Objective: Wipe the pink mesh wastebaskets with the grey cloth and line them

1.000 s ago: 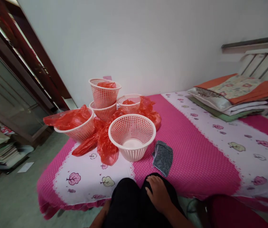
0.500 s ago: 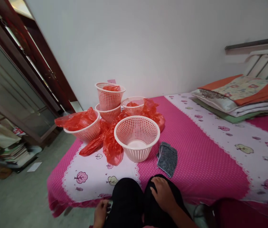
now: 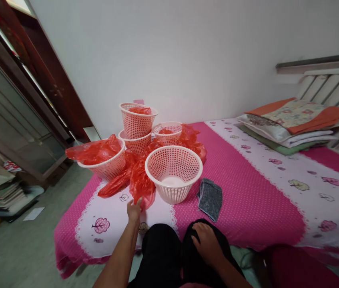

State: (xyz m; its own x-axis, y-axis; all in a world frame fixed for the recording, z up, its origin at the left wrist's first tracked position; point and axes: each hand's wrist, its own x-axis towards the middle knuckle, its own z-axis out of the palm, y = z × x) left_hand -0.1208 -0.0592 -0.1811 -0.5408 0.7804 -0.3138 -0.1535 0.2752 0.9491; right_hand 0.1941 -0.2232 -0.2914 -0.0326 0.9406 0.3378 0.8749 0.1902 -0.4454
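My left hand (image 3: 134, 210) reaches over the bed to the near end of a crumpled red plastic bag (image 3: 141, 182), fingers and thumb closed on its edge. Just right of that bag stands an upright white plastic basket (image 3: 173, 192) with a lattice wall and nothing inside. My right hand (image 3: 207, 240) lies flat on my right knee, fingers stretched out and holding nothing. A folded dark grey cloth (image 3: 210, 199) is beyond it, right of the basket.
More baskets stand behind: one (image 3: 109, 167) at left with a red bag in it, two stacked (image 3: 137, 126), and another (image 3: 169, 138) beside more red plastic (image 3: 193, 142). Folded bedding (image 3: 295, 116) lies at right on the pink bedspread (image 3: 232, 172). A wall (image 3: 172, 60) rises behind.
My left hand has risen from beside my left knee and moved forward to the red plastic bag. My right hand stays on the knee. The view has shifted slightly.
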